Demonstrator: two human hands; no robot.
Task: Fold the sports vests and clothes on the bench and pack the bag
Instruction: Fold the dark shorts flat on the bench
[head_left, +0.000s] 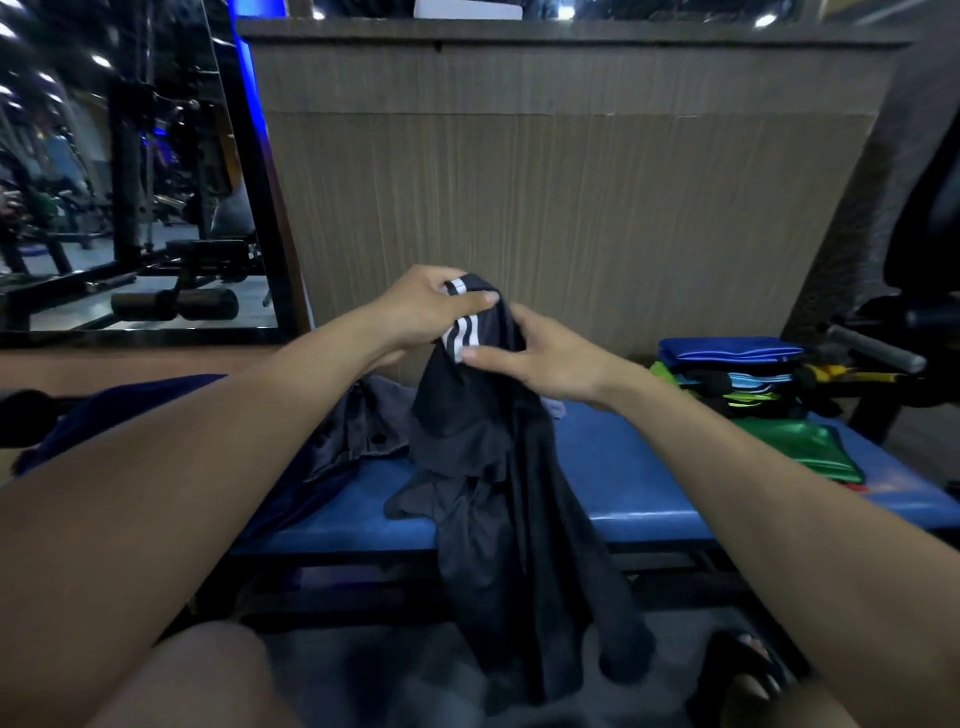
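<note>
Both hands, left hand (426, 306) and right hand (545, 358), grip a dark striped garment (498, 467) hiding the bench (649, 467) middle.

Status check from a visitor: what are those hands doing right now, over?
Left hand and right hand both grip black white-striped garment, held up, hanging past blue padded bench. Folded colourful stack at bench's right end. Grey cloth unfolded behind.

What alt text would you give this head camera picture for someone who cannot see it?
Two bare hands, left hand and right hand, hold up a black sports garment with white stripes above a blue padded bench. A crumpled grey garment lies on the bench beside it, and a stack of folded blue, green and black clothes sits at the right end.
</note>
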